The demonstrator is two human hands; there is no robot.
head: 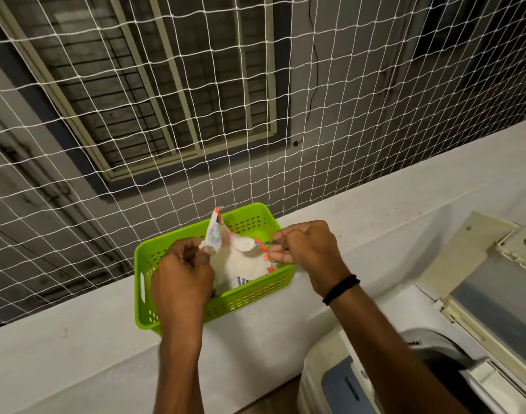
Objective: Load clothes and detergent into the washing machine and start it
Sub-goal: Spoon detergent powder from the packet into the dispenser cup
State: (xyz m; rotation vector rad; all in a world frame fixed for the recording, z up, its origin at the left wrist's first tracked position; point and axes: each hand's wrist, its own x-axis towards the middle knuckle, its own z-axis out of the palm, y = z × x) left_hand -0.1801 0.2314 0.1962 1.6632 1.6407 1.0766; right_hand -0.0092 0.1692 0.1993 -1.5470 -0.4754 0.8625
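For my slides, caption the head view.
Left hand holds the bag open; right hand holds a powder-filled spoon above it.

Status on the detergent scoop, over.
Left hand pinches detergent bag open in green basket. Right hand holds spoon heaped with powder. Washing machine lid up, lower right.

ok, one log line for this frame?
phase: scooping detergent | left hand: pinches detergent bag open in green basket | right hand: spoon, full, above bag | washing machine lid: open
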